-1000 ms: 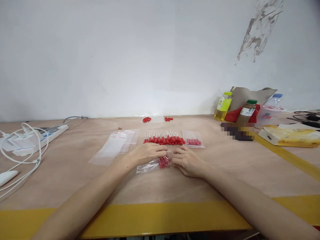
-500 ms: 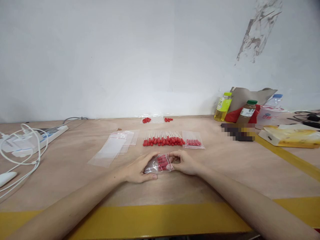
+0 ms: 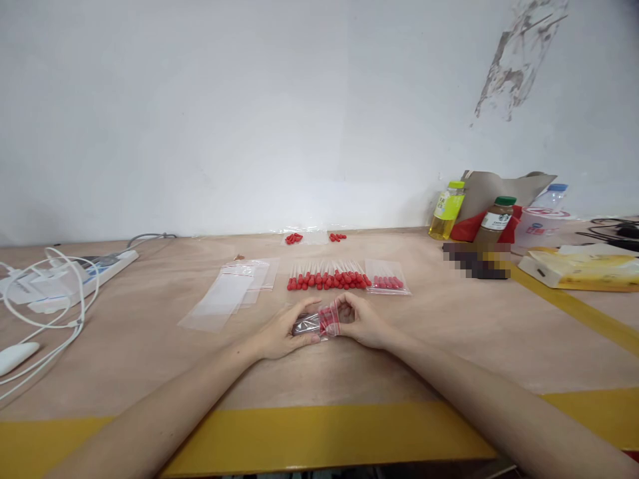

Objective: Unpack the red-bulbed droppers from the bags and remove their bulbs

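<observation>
My left hand (image 3: 278, 334) curves round the left end of a clear zip bag (image 3: 307, 324), thumb at the near edge and fingers at the far edge. Several red-ended pieces show through the bag's right part. At that right end, by the red seal line, my right hand (image 3: 367, 324) pinches the plastic between thumb and fingers. Just beyond my hands lies a row of thin, pale sticks with red bulb ends (image 3: 327, 281). Right of the row is another clear bag (image 3: 388, 282) with several red-ended sticks inside. Flat clear zip bags (image 3: 219, 299) overlap to the left.
Small red pieces (image 3: 293, 238) lie on clear plastic by the wall. A power strip (image 3: 107, 269) with white cables is at left. Bottles (image 3: 448, 211), a tub (image 3: 539, 229) and a yellow tissue pack (image 3: 579, 269) stand at right. Yellow tape (image 3: 319, 436) runs along the table's front edge.
My right hand has shifted slightly up, its fingers more bent at the bag's end. My left thumb and fingers have closed in on the bag. The view has moved a little.
</observation>
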